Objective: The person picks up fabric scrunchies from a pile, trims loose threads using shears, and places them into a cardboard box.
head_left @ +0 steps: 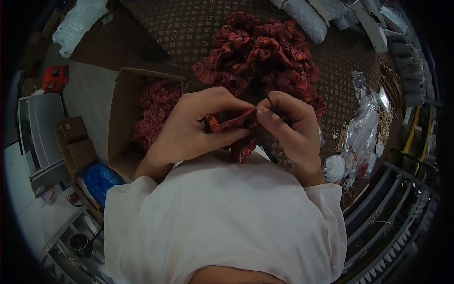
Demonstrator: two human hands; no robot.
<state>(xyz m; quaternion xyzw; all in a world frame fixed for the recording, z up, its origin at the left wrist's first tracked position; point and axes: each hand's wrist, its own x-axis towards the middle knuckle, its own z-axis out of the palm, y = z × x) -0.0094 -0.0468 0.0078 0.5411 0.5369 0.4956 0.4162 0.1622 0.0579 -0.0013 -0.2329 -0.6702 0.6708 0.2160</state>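
Observation:
A small red patterned fabric piece [242, 150] is held in front of my chest. My left hand [201, 120] is closed on it, thumb below and fingers above, with a fold of the cloth between them. My right hand [291, 123] is pinched at the cloth's right edge, its fingertips close to those of my left hand. A thin dark thing shows by the right fingers, too small to make out. Just beyond my hands lies a large pile of gathered red fabric pieces [265, 52] on a brown patterned surface [189, 23].
To the left stands an open cardboard box [116, 123] holding more red pieces. A blue plastic bag [100, 181] lies below it. Clear plastic packaging [362, 128] and gold-coloured bits lie at the right, near metal racks [392, 208]. Grey padded rolls [305, 21] are at the top.

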